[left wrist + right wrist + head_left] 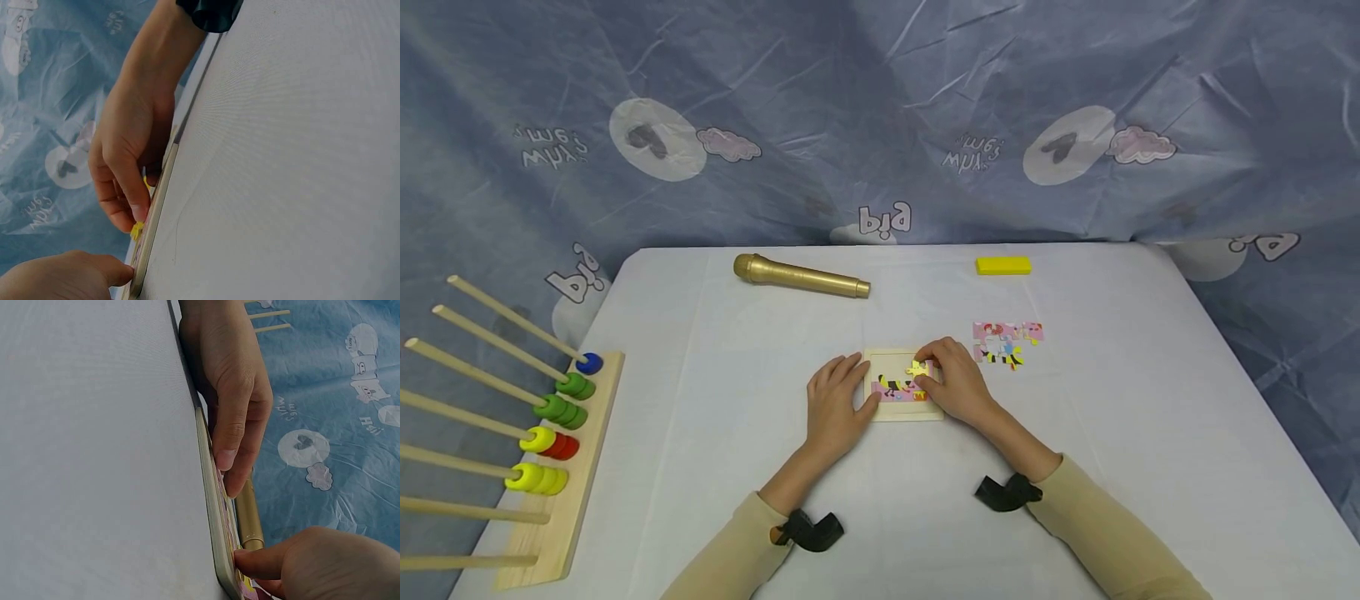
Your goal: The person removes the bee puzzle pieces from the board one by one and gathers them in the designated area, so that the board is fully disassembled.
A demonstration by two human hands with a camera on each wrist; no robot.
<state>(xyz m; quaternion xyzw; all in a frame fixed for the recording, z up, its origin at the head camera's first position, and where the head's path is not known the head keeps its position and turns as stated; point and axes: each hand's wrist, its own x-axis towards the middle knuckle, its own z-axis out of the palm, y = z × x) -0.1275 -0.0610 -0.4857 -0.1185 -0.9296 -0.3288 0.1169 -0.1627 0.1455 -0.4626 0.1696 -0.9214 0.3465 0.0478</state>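
Observation:
A small wooden puzzle tray lies at the middle of the table, with pink, yellow and black puzzle pieces along its lower part. My left hand rests at the tray's left side, fingers extended and thumb on its edge. Over the tray's right side, my right hand pinches a yellow puzzle piece between thumb and fingers. That yellow piece sticks out under the fingertips in the left wrist view. To the right of the tray, several joined loose pieces lie on the cloth.
A gold microphone and a yellow block lie near the table's back edge. On the left stands a wooden bead rack with long pegs and coloured rings. Blue printed fabric hangs behind the white-covered table.

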